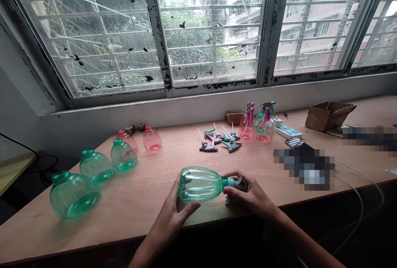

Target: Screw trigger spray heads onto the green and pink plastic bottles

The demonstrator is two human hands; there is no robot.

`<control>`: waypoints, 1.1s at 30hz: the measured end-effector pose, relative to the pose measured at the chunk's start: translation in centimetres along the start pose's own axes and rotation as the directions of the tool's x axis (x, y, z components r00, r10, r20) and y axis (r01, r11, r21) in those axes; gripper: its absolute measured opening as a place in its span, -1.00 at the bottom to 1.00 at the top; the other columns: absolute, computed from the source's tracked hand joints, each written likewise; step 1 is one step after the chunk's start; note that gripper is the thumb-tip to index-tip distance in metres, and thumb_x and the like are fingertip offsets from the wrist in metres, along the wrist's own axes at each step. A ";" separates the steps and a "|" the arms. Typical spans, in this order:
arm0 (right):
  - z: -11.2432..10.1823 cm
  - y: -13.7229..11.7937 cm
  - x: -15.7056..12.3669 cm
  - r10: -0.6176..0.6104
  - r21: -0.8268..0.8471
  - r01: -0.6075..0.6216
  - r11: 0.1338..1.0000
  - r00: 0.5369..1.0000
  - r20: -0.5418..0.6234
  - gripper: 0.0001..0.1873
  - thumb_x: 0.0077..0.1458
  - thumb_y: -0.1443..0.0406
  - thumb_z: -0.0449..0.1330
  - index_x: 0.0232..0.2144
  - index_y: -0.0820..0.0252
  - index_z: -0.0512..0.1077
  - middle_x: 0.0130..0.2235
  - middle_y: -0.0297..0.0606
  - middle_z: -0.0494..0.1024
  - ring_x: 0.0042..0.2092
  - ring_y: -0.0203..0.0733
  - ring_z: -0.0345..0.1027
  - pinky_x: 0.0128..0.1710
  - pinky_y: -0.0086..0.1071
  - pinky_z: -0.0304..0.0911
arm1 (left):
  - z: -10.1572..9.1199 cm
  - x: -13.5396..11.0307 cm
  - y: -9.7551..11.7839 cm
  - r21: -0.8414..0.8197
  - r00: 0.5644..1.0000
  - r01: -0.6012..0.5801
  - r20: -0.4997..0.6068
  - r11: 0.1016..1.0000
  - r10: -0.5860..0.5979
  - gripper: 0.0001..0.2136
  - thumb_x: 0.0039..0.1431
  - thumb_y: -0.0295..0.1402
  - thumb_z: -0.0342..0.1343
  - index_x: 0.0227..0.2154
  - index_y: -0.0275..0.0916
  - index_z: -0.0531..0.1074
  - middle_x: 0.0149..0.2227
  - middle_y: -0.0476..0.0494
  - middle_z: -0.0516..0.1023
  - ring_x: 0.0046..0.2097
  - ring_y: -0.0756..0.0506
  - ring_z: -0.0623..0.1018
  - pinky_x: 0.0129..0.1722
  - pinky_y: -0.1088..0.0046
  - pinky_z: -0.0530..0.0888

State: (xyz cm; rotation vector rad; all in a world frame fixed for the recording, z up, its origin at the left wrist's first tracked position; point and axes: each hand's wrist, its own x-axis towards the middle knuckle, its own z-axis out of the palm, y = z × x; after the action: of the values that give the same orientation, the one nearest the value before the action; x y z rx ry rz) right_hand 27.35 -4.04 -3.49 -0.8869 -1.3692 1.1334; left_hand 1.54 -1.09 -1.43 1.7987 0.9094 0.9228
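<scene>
Most of the spray head [240, 183] is hidden by the right hand [252, 197], which is closed around it; a dark end and some teal show. The left hand [179, 212] cups the base of the green bottle [200, 184], its fingers mostly out of sight behind. The bottle lies sideways between the hands, neck to the right, over the near edge of the table [124, 206]. Pixel blocks [310, 173] mask things farther right.
</scene>
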 end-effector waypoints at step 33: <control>0.1 -0.2 0.1 0.013 -0.046 -0.016 0.999 0.998 -0.057 -0.55 0.06 0.07 0.39 -0.10 0.18 0.46 -0.38 -0.32 0.59 -0.41 -0.13 0.54 -0.34 -0.27 0.46 | 0.0 -0.1 0.0 -0.020 1.000 0.014 -0.017 1.000 -0.014 -0.17 0.19 -0.10 0.22 0.40 -0.05 -0.12 0.41 -0.23 0.10 0.38 -0.34 0.17 0.36 0.07 0.11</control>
State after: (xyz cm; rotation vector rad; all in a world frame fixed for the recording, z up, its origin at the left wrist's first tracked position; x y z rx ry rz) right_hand 27.31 -4.00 -3.27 -0.9563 -1.3493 1.0835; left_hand 1.52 -1.20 -1.44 1.7676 0.9199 0.9368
